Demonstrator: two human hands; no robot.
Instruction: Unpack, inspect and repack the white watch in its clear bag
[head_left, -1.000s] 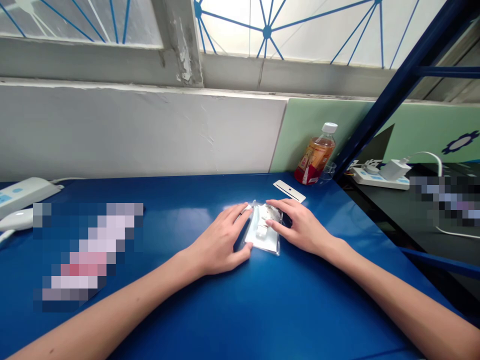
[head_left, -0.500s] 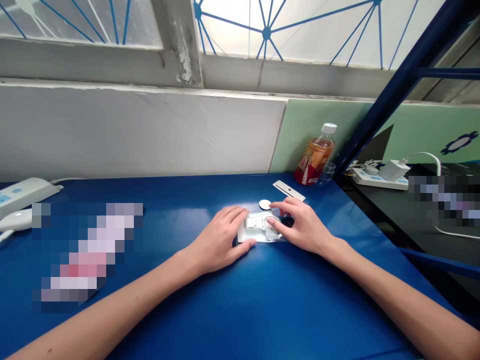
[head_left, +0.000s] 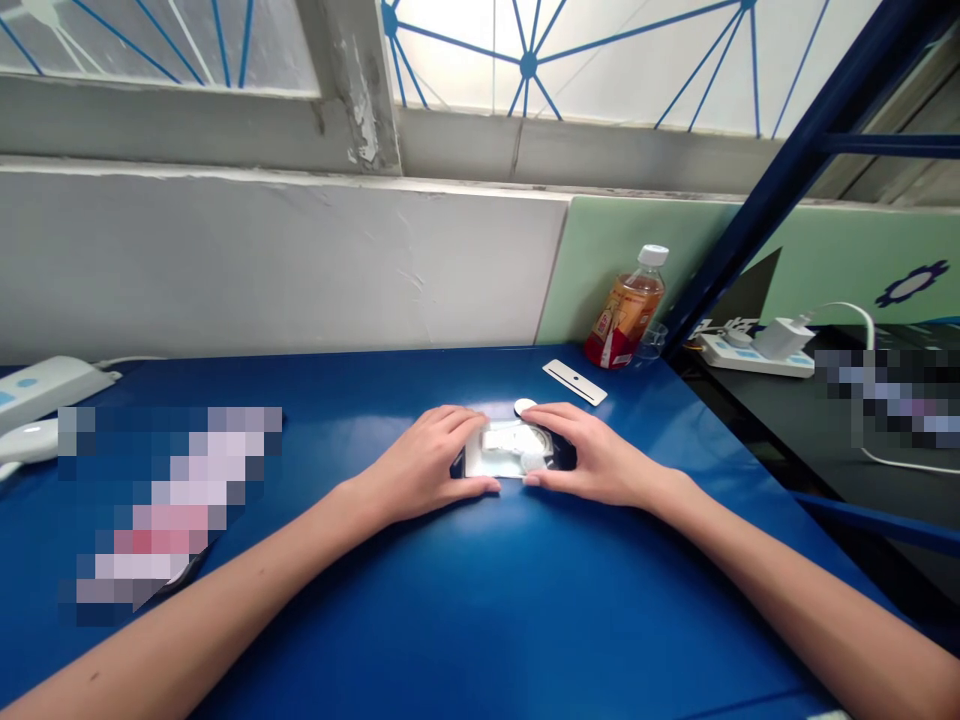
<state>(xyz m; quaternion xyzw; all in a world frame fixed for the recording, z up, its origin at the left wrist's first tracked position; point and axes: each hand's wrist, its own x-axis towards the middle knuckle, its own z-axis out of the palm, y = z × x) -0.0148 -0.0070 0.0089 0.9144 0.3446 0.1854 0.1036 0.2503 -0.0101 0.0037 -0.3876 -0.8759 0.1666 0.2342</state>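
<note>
A small clear plastic pack (head_left: 495, 466) with a white, cable-like coil in it lies on the blue table between my hands. My left hand (head_left: 431, 458) grips its left end, fingers on the far side and thumb along the near edge. My right hand (head_left: 600, 455) spans the right end, with its thumb at the near edge and its fingers at the far edge. A white round disc (head_left: 524, 406) sits just beyond the pack, close to my right fingertips. Further back lies a white card strip (head_left: 574, 382) with a dark line and a dot.
A drink bottle (head_left: 626, 310) with a white cap stands at the back right, beside a clear cup (head_left: 654, 342). Power strips lie at the far left (head_left: 52, 385) and on the dark table to the right (head_left: 757, 355). A blurred-out object (head_left: 176, 490) rests left of my arm.
My right hand's thumb has moved from on top of the pack to its near edge. The white contents now look differently arranged. My left hand still holds the left end.
</note>
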